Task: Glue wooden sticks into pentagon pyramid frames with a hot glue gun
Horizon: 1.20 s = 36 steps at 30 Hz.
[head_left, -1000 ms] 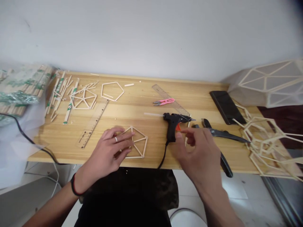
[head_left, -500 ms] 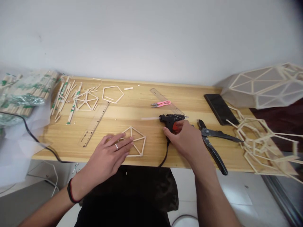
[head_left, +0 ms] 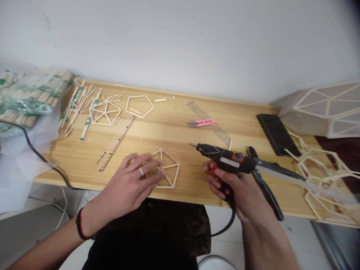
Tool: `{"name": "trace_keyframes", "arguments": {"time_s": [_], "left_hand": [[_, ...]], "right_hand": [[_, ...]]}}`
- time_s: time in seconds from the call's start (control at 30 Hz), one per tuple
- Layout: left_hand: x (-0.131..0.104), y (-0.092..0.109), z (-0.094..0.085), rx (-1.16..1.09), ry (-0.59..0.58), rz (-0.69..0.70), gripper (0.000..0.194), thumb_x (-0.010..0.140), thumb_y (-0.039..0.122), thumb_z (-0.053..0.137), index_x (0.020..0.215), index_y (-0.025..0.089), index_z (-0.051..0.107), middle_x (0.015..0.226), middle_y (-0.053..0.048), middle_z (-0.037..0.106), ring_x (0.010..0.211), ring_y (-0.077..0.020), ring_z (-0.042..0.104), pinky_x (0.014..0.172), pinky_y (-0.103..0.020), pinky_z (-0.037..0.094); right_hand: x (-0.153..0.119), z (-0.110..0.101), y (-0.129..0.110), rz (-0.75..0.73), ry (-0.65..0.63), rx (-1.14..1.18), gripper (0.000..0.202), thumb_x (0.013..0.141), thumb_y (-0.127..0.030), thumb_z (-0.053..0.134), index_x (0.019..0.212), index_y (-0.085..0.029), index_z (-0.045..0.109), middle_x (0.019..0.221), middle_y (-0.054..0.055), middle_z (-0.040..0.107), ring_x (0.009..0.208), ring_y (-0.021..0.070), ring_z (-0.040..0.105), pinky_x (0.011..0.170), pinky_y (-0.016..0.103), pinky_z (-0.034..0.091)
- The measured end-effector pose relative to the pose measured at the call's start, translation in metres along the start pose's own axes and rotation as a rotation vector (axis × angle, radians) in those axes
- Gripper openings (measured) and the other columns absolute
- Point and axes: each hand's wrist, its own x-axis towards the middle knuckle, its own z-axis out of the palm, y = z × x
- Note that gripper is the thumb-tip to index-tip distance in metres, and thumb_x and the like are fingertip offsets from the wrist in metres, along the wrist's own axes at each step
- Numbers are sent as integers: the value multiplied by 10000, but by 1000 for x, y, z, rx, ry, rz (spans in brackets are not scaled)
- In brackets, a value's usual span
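My right hand (head_left: pixel 229 183) is wrapped round the grip of a black hot glue gun (head_left: pixel 229 160), with fingers at its red trigger. The gun is raised above the table, nozzle pointing left, and a translucent glue stick (head_left: pixel 303 183) sticks out behind it. My left hand (head_left: pixel 132 183) lies with fingers outstretched over the left part of a pentagon frame of wooden sticks (head_left: pixel 176 175), fingertips at its centre. Spokes run from that centre to the corners; the fingers hide some of them.
Behind lie a spoked frame (head_left: pixel 105 112), a plain pentagon (head_left: pixel 140 96), rulers (head_left: pixel 114 144) and pink thread snips (head_left: pixel 201 123). Bagged chopsticks (head_left: pixel 42 93) are piled at left. Black pliers (head_left: pixel 267 191), a phone (head_left: pixel 277 134) and stick structures (head_left: pixel 323 161) occupy the right. A cord (head_left: pixel 36 153) hangs at left.
My right hand has lifted the glue gun off the table and turned it, so its nozzle now points left instead of right. My left hand stays on the pentagon frame. The view has shifted slightly.
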Motion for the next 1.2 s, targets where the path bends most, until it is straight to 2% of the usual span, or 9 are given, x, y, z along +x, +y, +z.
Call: {"name": "trace_keyframes", "arguments": {"time_s": [0.13, 0.23, 0.3, 0.4, 0.47, 0.63, 0.77, 0.93, 1.2], "left_hand": [[2, -2, -2, -1, -27, 1, 356, 1064, 210, 550, 1384, 271, 694, 1525, -53, 650, 1429, -330, 519, 1121, -514, 343], [2, -2, -2, -10, -34, -6, 370, 1054, 193, 556, 1388, 272, 695, 1526, -45, 650, 1434, -330, 512, 1113, -508, 359], [3, -1, -2, -16, -28, -14, 380, 1041, 188, 574, 1388, 282, 699, 1516, -40, 660, 1442, -328, 508, 1119, -503, 369], [3, -1, -1, -25, -24, -21, 383, 1029, 192, 596, 1385, 286, 702, 1516, -38, 662, 1445, -334, 509, 1132, -513, 370], [4, -1, -1, -29, -27, -21, 387, 1032, 188, 587, 1390, 285, 695, 1532, -27, 650, 1448, -338, 503, 1127, -516, 361], [5, -2, -1, -52, -45, -33, 387, 1049, 183, 539, 1390, 293, 685, 1562, 16, 624, 1450, -322, 485, 1123, -506, 336], [6, -2, -2, -58, -68, -40, 381, 1052, 195, 543, 1392, 297, 681, 1585, 26, 602, 1457, -317, 472, 1123, -511, 333], [6, -3, -2, -74, -70, -46, 396, 1041, 184, 544, 1395, 298, 680, 1571, 25, 615, 1451, -323, 478, 1125, -521, 332], [6, -3, 0, -85, -67, -43, 373, 1051, 218, 558, 1395, 285, 687, 1576, 16, 610, 1453, -321, 474, 1137, -516, 339]], "right_hand": [[-16, 11, 14, 3, 31, -252, 389, 897, -575, 719, 769, -224, 610, 609, -27, 502, 523, 141, 464, 428, 262, 378], [-24, 14, 14, -81, 131, -486, 368, 861, -547, 770, 716, -243, 623, 593, -19, 529, 522, 157, 486, 439, 279, 407], [-24, 16, 9, -123, 94, -560, 338, 868, -541, 755, 726, -255, 641, 566, -29, 510, 492, 159, 470, 419, 281, 402], [-18, 20, -2, -159, -68, -608, 387, 936, -548, 659, 681, -261, 618, 570, -16, 521, 509, 167, 502, 453, 286, 447], [-15, 21, -6, -170, -116, -633, 409, 962, -539, 631, 657, -269, 607, 569, -6, 534, 513, 174, 512, 456, 288, 448], [-15, 20, -4, -189, -140, -648, 425, 978, -548, 615, 642, -290, 572, 539, -8, 530, 457, 181, 493, 405, 299, 394], [-14, 24, -9, -204, -154, -710, 428, 982, -491, 618, 624, -280, 516, 550, -10, 540, 472, 184, 530, 436, 304, 416], [-12, 25, -15, -184, -239, -797, 410, 1001, -431, 596, 650, -253, 481, 649, -3, 622, 535, 165, 597, 469, 283, 440], [-11, 21, -9, -224, -251, -834, 408, 1039, -422, 576, 681, -249, 484, 642, -19, 587, 537, 149, 586, 481, 270, 444]]}}
